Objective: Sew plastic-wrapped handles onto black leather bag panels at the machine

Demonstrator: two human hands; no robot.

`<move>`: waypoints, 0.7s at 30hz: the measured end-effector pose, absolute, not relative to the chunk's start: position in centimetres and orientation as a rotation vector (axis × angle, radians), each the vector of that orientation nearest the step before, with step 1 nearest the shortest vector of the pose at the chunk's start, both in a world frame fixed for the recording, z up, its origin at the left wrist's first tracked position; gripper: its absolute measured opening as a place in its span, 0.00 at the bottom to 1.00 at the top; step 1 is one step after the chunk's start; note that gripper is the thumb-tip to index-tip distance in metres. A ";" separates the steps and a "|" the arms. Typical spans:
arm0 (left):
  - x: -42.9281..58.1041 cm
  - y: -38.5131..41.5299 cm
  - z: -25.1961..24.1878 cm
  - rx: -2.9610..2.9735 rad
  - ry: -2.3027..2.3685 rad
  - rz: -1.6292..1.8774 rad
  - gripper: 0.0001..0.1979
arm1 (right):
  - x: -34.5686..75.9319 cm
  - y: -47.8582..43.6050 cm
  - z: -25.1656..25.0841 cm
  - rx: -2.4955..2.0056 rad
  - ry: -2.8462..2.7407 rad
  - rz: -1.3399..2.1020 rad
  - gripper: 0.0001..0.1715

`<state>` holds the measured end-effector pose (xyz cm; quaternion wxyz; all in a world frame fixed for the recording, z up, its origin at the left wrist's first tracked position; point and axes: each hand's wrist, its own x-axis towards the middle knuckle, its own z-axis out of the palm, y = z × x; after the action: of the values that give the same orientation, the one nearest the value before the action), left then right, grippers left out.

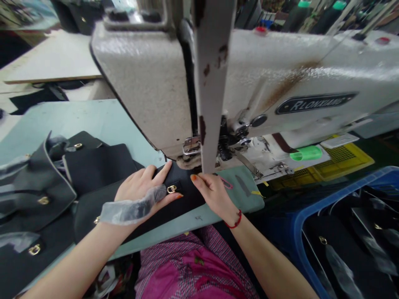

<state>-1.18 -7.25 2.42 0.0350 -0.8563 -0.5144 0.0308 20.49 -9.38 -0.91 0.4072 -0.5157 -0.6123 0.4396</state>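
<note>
A black leather-like bag panel [187, 199] lies under the head of an industrial sewing machine [143, 74]. It bears a gold metal clasp [172, 189] with a strip of clear plastic wrap [127, 211], which lies across my left wrist. My left hand [140, 185] rests flat on the panel, thumb and index finger spread on either side of the clasp. At the panel's right edge, my right hand [215, 193] is closed, thumb on top, pinching the panel beside the machine's presser area. The needle is hidden behind a grey upright bar [213, 91].
More black panels with gold clasps [40, 201] are piled on the pale green table [90, 116] at left. A blue crate [299, 241] holding similar pieces stands at right. Small scissors or a blade shape [243, 185] and a pink clip [226, 182] lie right of my right hand.
</note>
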 end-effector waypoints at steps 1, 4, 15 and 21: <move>-1.2 -7.2 2.3 -2.633 -1.575 0.087 0.42 | 20.7 -9.9 -1.3 -1.291 -1.569 1.097 0.27; -1.1 -7.2 2.1 -2.611 -1.563 0.088 0.42 | 21.4 -11.5 -2.8 -1.311 -1.606 1.116 0.26; -1.0 -6.5 2.5 -2.617 -1.603 0.014 0.39 | 21.1 -12.3 -3.8 -1.362 -1.469 1.245 0.26; -0.9 -6.0 3.0 -2.632 -1.623 0.119 0.40 | 21.1 -12.7 -4.4 -1.346 -1.445 1.281 0.25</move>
<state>-0.91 -6.03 3.01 0.0235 -0.8502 -0.5245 0.0386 21.08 -12.65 -4.43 0.3839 -0.5280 -0.5668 0.5025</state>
